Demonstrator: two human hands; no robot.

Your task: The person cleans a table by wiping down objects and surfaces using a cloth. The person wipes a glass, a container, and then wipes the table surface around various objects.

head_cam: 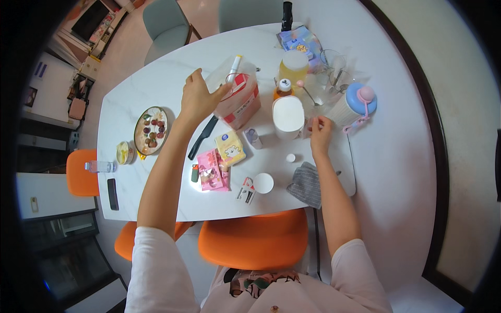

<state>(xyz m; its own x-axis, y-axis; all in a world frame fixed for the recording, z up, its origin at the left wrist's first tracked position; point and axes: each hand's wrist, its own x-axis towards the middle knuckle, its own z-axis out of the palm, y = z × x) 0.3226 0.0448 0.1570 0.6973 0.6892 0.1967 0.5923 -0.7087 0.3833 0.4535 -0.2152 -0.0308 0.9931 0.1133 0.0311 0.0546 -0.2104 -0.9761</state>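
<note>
My left hand (pixel 200 96) is over the table with its thumb spread wide from the fingers. The thumb overlaps the edge of a red-and-white bag (pixel 240 105) with clear plastic at its top; contact is unclear. A white-and-yellow marker-like stick (pixel 235 67) stands up out of that bag. Just right of a white-lidded canister (pixel 288 113), my right hand (pixel 321 133) has bent fingers close to something clear, and whether it grips that is hidden. A black-handled knife (pixel 203 137) lies below the bag. Behind the canister is an amber bottle with a white cap (pixel 284 88).
Tissue packs (pixel 230 148), a small white cup (pixel 263 183) and a grey cloth (pixel 307 184) lie nearer me. On the right stands a blue-lidded tumbler (pixel 354 102) near the wall. A plate of grapes (pixel 152 131) and a phone (pixel 112 194) are leftward. An orange chair (pixel 254 238) is before me.
</note>
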